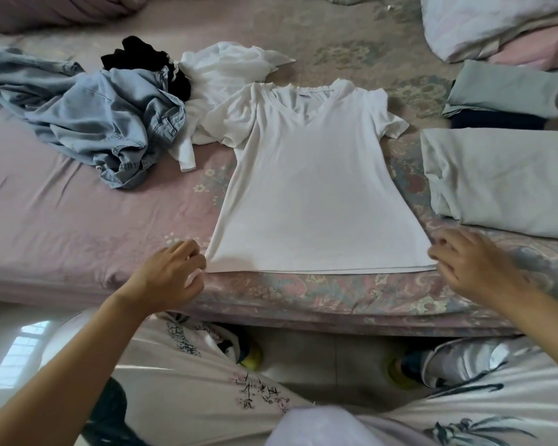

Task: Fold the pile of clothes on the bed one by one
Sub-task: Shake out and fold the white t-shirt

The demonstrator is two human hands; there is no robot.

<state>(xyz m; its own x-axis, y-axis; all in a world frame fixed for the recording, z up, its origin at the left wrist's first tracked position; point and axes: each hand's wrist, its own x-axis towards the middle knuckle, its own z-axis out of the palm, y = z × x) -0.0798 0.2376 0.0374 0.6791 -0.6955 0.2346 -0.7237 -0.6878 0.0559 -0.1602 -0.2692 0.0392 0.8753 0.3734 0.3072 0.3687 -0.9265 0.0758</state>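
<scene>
A white V-neck T-shirt [316, 185] lies spread flat on the bed, collar at the far side and hem along the near edge. My left hand [168, 275] hovers at the hem's left corner with fingers loosely curled, just touching the cloth. At the hem's right corner my right hand [467, 262] has relaxed fingers and holds nothing. To the left lies the unfolded pile: light blue denim [87, 117], a black garment [145, 59] and a crumpled white garment [226, 69].
Folded grey-green pieces [503, 178] and a smaller folded stack [503, 91] lie at the right. A pillow [484, 20] sits at the far right corner. The bed's floral sheet [303, 284] ends at the near edge, with my patterned trousers and shoes below.
</scene>
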